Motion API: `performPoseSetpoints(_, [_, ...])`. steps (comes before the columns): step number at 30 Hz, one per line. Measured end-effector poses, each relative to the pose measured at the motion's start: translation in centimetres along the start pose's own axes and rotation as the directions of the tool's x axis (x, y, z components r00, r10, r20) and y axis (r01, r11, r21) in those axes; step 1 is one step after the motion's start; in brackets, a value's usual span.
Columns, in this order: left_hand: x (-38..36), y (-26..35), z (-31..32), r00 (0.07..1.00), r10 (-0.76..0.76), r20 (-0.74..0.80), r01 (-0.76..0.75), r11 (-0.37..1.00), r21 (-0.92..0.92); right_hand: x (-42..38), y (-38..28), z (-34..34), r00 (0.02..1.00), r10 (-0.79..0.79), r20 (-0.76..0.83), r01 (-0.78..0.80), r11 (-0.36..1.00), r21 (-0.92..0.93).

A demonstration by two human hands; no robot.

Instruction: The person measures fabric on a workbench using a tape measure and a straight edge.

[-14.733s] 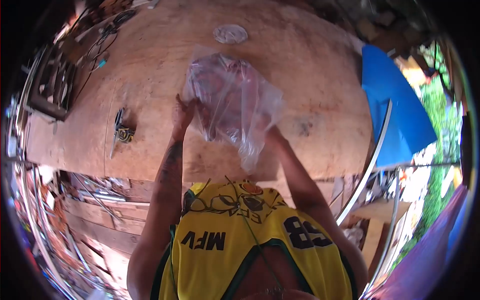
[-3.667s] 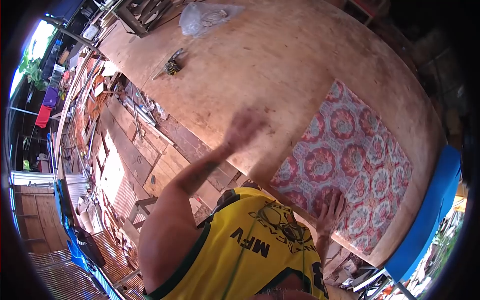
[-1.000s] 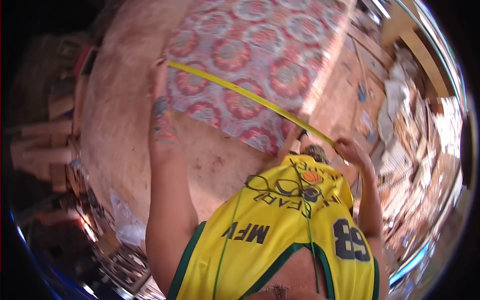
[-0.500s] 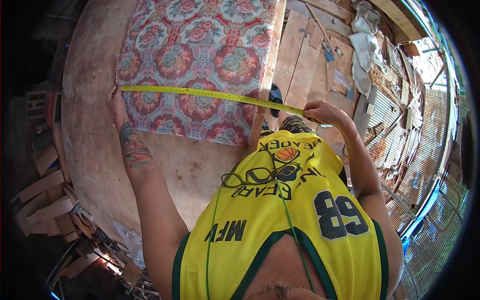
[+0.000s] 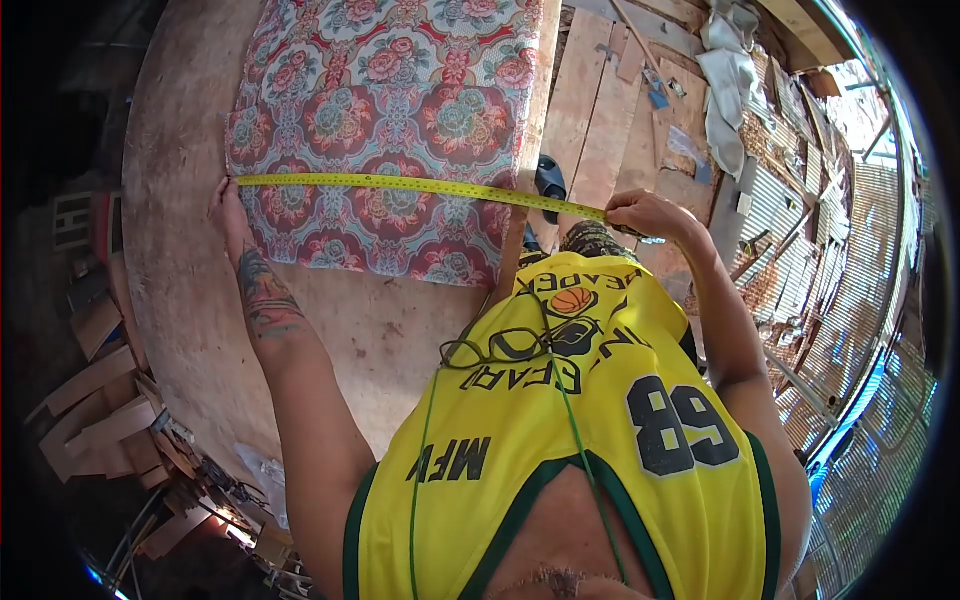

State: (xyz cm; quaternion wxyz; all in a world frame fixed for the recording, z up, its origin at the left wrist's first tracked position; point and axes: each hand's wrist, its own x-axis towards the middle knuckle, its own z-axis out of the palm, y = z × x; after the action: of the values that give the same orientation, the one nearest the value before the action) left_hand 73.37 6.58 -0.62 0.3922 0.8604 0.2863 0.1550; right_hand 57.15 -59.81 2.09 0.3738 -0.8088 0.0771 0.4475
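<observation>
The yellow measuring tape (image 5: 380,182) runs almost straight from left to right across the flowered cloth (image 5: 370,125), its right part slanting slightly nearer and passing beyond the cloth and the table edge. Its left end is at the fingertips of the left hand (image 5: 231,213), right at the cloth's left edge. Those fingers are bent and touch the tape end; whether they pinch it or press it down, I cannot tell. The right hand (image 5: 650,215) is clenched around the tape's other end, off the table to the right, with the tape coming out at the left of its fingers; most of what lies inside the grip is hidden.

The cloth lies flat on the wooden table (image 5: 340,320), paler in its far part and darker in its near part, with bare wood to its left and on its near side. Just right of the table, a dark sandal (image 5: 549,177) shows under the tape. Eyeglasses (image 5: 500,347) rest on the front of the yellow jersey (image 5: 560,430). Wooden boards (image 5: 590,120) lie farther right, and scrap wood (image 5: 110,430) is at near left.
</observation>
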Motion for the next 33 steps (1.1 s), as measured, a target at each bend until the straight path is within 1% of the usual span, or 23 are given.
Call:
performPoseSetpoints(5, [0.7, -1.1, 0.2, 1.0, 0.015, -0.001, -0.015, 1.0, -0.011, -0.2, -0.1, 0.0, 1.0, 0.023, 0.018, -0.023, 1.0, -0.002])
performPoseSetpoints(8, [0.3, -0.7, 0.1, 1.0, 0.019, -0.012, -0.019, 1.0, 0.022, -0.2, -0.1, 0.1, 1.0, 0.015, 0.0, -0.015, 1.0, -0.02])
performPoseSetpoints(11, [-0.8, 0.4, 0.3, 0.998, 0.04, -0.051, -0.037, 0.997, 0.061, -0.2, -0.1, 0.0, 1.0, 0.014, -0.005, -0.014, 1.0, -0.02])
performPoseSetpoints(13, [-1.2, 0.8, 0.6, 0.993, 0.059, -0.1, -0.04, 0.983, 0.177, -0.4, -0.2, 0.1, 1.0, 0.023, -0.012, -0.023, 0.999, -0.035])
performPoseSetpoints(14, [-1.2, 0.5, 0.9, 0.993, 0.059, -0.099, -0.041, 0.984, 0.174, -0.4, -0.2, 0.1, 1.0, 0.024, -0.016, -0.024, 0.999, -0.036])
performPoseSetpoints(16, [-1.5, -0.1, 1.6, 0.979, 0.131, -0.153, -0.108, 0.983, 0.149, -0.4, -0.2, 0.2, 0.999, 0.036, -0.02, -0.036, 0.999, -0.036])
performPoseSetpoints(17, [-1.6, -0.2, 1.8, 0.98, 0.13, -0.152, -0.108, 0.983, 0.146, -0.4, -0.1, 0.2, 0.999, 0.037, -0.022, -0.038, 0.999, -0.037])
performPoseSetpoints(19, [-2.4, 0.6, 2.2, 0.96, 0.18, -0.215, -0.061, 0.883, 0.466, -0.3, 0.0, 0.2, 1.0, 0.027, -0.014, -0.027, 0.999, -0.031])
performPoseSetpoints(23, [-1.8, -0.3, 2.4, 0.961, 0.182, -0.21, -0.076, 0.899, 0.431, -0.4, -0.1, 0.4, 0.999, 0.013, -0.048, -0.014, 1.0, -0.019])
performPoseSetpoints(25, [-1.9, 0.3, 2.3, 0.961, 0.185, -0.207, -0.061, 0.868, 0.493, -0.4, 0.0, 0.4, 0.999, 0.018, -0.041, -0.019, 0.999, -0.027])
performPoseSetpoints(26, [-2.2, 0.7, 2.4, 0.961, 0.185, -0.205, -0.062, 0.868, 0.492, -0.4, 0.0, 0.4, 0.999, 0.02, -0.043, -0.021, 0.999, -0.026])
performPoseSetpoints(28, [-3.4, 2.3, 2.2, 0.968, 0.137, -0.211, -0.014, 0.866, 0.5, -0.4, 0.0, 0.4, 0.999, 0.018, -0.046, -0.019, 0.999, -0.032])
performPoseSetpoints(33, [-3.8, 2.7, 2.0, 0.97, 0.14, -0.201, -0.022, 0.867, 0.498, -0.5, 0.1, 0.5, 0.998, 0.013, -0.063, -0.017, 0.998, -0.061])
